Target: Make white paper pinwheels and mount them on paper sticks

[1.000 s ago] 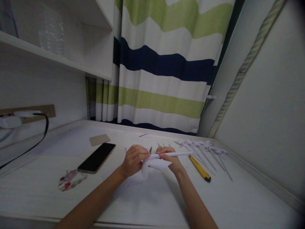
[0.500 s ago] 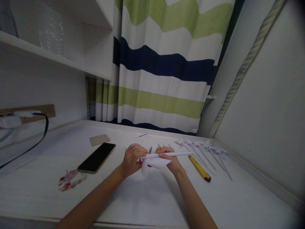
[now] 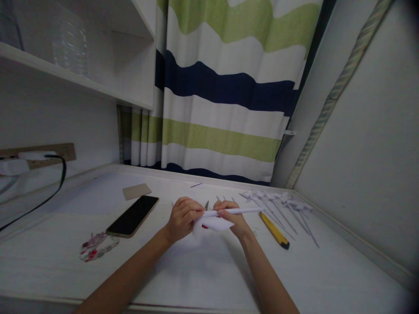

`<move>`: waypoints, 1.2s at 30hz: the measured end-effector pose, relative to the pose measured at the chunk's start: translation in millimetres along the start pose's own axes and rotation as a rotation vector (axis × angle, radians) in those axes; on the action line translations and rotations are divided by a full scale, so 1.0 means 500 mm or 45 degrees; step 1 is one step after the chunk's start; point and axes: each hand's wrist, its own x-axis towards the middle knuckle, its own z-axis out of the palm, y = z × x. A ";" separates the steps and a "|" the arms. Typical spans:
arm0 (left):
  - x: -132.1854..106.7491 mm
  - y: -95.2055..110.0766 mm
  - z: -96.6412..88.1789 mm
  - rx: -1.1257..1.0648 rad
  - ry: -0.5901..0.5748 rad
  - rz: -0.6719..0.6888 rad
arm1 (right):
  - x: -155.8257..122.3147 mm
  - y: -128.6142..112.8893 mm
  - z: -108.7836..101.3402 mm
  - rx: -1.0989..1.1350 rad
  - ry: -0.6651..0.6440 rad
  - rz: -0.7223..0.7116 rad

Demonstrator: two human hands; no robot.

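Between my two hands lies a thin white rolled paper stick [image 3: 244, 210], held level above the table. My left hand [image 3: 184, 218] is closed around its left end, fingers curled over the top. My right hand [image 3: 233, 219] pinches it further right, thumb in front, and the free end sticks out to the right. Below the stick hangs a white paper piece [image 3: 219, 224] with a small red patch; how it joins the stick is hidden by the fingers. Behind the hands a small dark pointed tip [image 3: 207, 205] shows, its lower part covered.
A yellow utility knife [image 3: 274, 230] lies right of my right hand. Several white paper sticks with folded ends [image 3: 278, 203] lie at the back right. On the left are a black phone [image 3: 133, 216] with a beaded strap [image 3: 98, 249] and a beige card [image 3: 136, 191].
My left thumb and fingers have shifted slightly at the stick's left end, and the hanging paper has turned a little. Both hands stay in nearly the same place.
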 end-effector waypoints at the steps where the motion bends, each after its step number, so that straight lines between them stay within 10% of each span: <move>1: -0.001 0.000 0.000 -0.007 -0.001 -0.007 | -0.001 0.001 0.000 -0.006 0.002 0.011; 10: -0.003 0.001 0.008 -0.101 -0.001 -0.215 | 0.000 0.014 -0.002 -0.035 0.109 0.112; 25: -0.009 -0.043 0.020 -0.435 -0.197 -1.521 | 0.015 0.022 -0.008 0.068 0.538 0.409; 36: -0.007 -0.060 0.004 -0.713 -0.244 -1.906 | 0.010 0.031 -0.064 -0.181 1.030 0.366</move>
